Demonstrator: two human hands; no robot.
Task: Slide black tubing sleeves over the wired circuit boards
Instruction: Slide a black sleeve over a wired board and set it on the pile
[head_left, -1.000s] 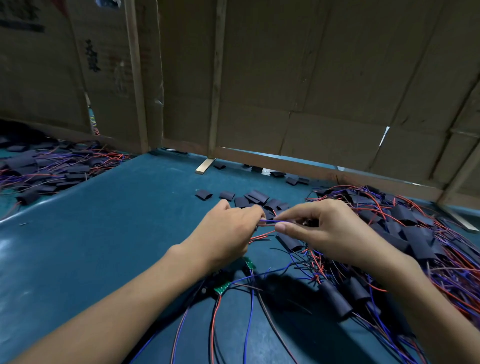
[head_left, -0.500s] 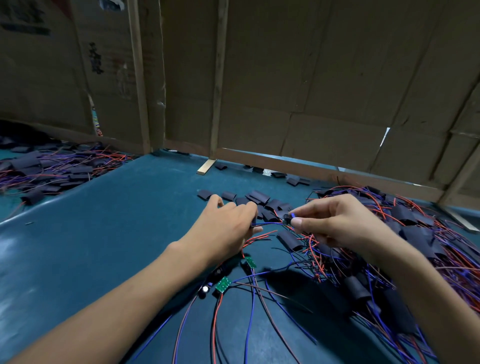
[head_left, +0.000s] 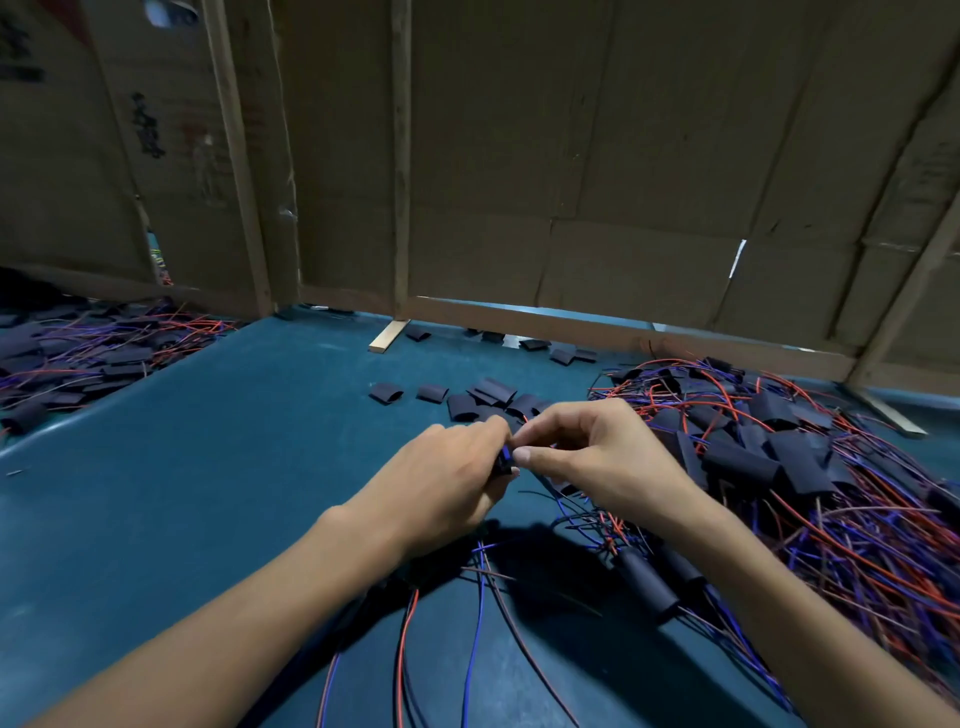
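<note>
Between both pinching hands (head_left: 511, 457), a black sleeve (head_left: 503, 461).

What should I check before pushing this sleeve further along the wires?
1. Left hand grips the black sleeve: ok.
2. Right hand pinches at the sleeve's mouth: ok.
3. Wires actually inside the sleeve: cannot tell, fingers hide it.
4. Circuit board in view for alignment: not ok, none visible.
5. Trailing red and blue wires free of the finished pile: cannot tell, they cross near its edge.
6. Spare sleeves within reach on the table: ok.
</note>
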